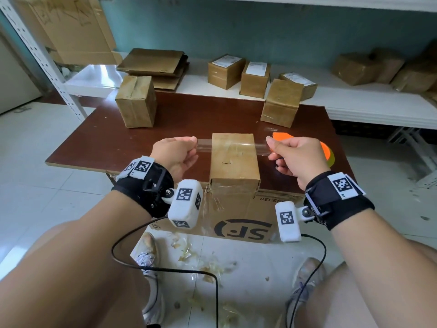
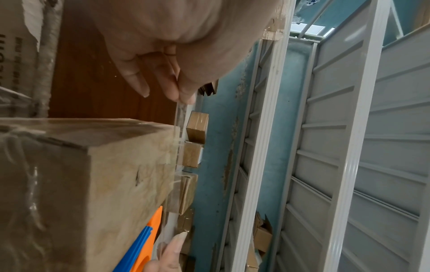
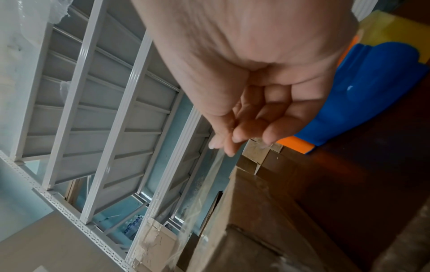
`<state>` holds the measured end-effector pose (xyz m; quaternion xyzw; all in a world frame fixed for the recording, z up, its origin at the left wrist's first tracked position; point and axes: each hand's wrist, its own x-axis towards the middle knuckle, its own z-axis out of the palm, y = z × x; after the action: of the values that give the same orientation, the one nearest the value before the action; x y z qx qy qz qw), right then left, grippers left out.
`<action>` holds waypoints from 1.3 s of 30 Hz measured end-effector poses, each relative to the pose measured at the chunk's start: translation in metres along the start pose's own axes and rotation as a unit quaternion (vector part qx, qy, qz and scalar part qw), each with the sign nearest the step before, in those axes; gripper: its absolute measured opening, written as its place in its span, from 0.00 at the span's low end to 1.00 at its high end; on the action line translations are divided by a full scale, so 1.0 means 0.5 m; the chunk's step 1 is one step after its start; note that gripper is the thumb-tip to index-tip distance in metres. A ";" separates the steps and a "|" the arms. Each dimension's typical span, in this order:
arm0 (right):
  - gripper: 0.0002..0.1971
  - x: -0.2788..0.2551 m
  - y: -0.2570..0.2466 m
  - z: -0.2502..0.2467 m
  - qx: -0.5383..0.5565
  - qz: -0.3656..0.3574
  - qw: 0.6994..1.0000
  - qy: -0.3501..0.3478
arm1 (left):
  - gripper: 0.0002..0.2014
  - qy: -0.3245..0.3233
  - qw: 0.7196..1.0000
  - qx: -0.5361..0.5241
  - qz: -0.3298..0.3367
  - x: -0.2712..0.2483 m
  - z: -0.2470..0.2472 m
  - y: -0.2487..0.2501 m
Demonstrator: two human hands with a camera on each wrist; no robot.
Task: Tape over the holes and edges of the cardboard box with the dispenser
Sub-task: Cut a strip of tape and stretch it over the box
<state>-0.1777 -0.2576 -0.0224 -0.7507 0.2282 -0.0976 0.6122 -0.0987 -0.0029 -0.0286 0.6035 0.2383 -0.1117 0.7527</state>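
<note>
A small brown cardboard box (image 1: 234,159) stands near the front edge of the dark wooden table (image 1: 99,143); old tape and a slit show on its top. A strip of clear tape (image 1: 233,146) stretches level across the far part of the box top. My left hand (image 1: 194,141) pinches the strip's left end (image 2: 180,114), and my right hand (image 1: 270,143) pinches its right end (image 3: 216,162). The orange and blue tape dispenser (image 1: 282,136) lies on the table behind my right hand, also seen in the right wrist view (image 3: 372,92). No hand holds it.
Two taped boxes (image 1: 136,101) (image 1: 280,102) stand further back on the table. Behind it, a white shelf (image 1: 354,102) carries more boxes and flattened cardboard (image 1: 153,65). A large printed carton (image 1: 236,223) leans under the table's front edge. A rack post (image 1: 42,58) rises at left.
</note>
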 end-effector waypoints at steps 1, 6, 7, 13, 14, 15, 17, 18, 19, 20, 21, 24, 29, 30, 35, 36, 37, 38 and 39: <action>0.14 0.001 0.001 -0.001 -0.003 -0.002 1.000 -0.001 | 0.02 0.003 1.000 0.003 -0.004 0.001 0.000 -0.002; 0.15 0.010 0.008 0.001 -0.026 -0.017 1.000 -0.003 | 0.03 0.007 0.999 0.004 -0.038 0.007 0.001 -0.016; 0.15 0.012 0.010 0.002 -0.030 -0.018 0.999 -0.003 | 0.03 0.007 0.999 0.005 -0.042 0.006 0.001 -0.018; 0.16 0.022 0.033 0.010 -0.066 -0.022 0.998 0.007 | 0.02 0.005 0.999 0.009 -0.053 0.011 0.000 -0.027; 0.17 0.023 0.036 0.013 -0.071 -0.023 0.997 0.007 | 0.02 0.005 0.998 0.014 -0.054 0.012 0.000 -0.030; 0.17 0.023 0.039 0.016 -0.074 -0.023 0.997 0.007 | 0.03 0.006 0.998 0.019 -0.053 0.013 -0.001 -0.033; 0.18 0.025 0.044 0.020 -0.085 -0.026 0.996 0.007 | 0.05 0.007 0.998 0.027 -0.048 0.014 -0.002 -0.040; 0.18 0.026 0.046 0.022 -0.098 -0.031 0.995 0.009 | 0.05 0.005 0.999 0.031 -0.044 0.015 -0.003 -0.045; 0.18 0.025 0.048 0.024 -0.113 -0.037 0.993 0.011 | 0.05 0.003 0.999 0.035 -0.040 0.017 -0.004 -0.049; 0.19 0.025 0.050 0.026 -0.125 -0.042 0.991 0.013 | 0.05 0.003 0.999 0.039 -0.037 0.017 -0.004 -0.054; 0.19 0.025 0.052 0.028 -0.134 -0.043 0.990 0.016 | 0.05 0.004 0.998 0.044 -0.034 0.018 -0.004 -0.059; 0.20 0.024 0.060 0.037 -0.148 -0.036 0.988 0.014 | 0.02 0.008 0.998 0.054 -0.025 0.017 0.000 -0.069; 0.20 0.026 0.066 0.053 -0.148 -0.018 0.989 0.001 | 0.02 0.019 0.998 0.061 -0.022 0.018 0.007 -0.083; 0.20 0.027 0.067 0.054 -0.155 -0.015 0.988 0.001 | 0.02 0.018 0.998 0.059 -0.025 0.017 0.008 -0.085; 0.24 0.029 0.073 0.059 -0.189 -0.020 0.982 0.013 | 0.02 0.013 0.998 0.053 -0.020 0.019 0.013 -0.096; 0.24 0.028 0.072 0.059 -0.195 -0.023 0.980 0.012 | 0.02 0.012 0.998 0.053 -0.020 0.020 0.015 -0.098; 0.23 0.027 0.072 0.060 -0.197 -0.023 0.980 0.010 | 0.02 0.011 0.998 0.052 -0.021 0.020 0.016 -0.100; 0.23 0.027 0.073 0.060 -0.198 -0.021 0.980 0.006 | 0.02 0.011 0.998 0.050 -0.021 0.020 0.017 -0.101; 0.23 0.027 0.074 0.062 -0.197 -0.018 0.980 0.001 | 0.03 0.012 0.998 0.049 -0.022 0.021 0.019 -0.102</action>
<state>-0.1607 -0.2420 -0.0672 -0.8608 0.2298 -0.0626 0.4498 -0.1108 -0.0235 -0.0760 0.6357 0.2546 -0.1325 0.7166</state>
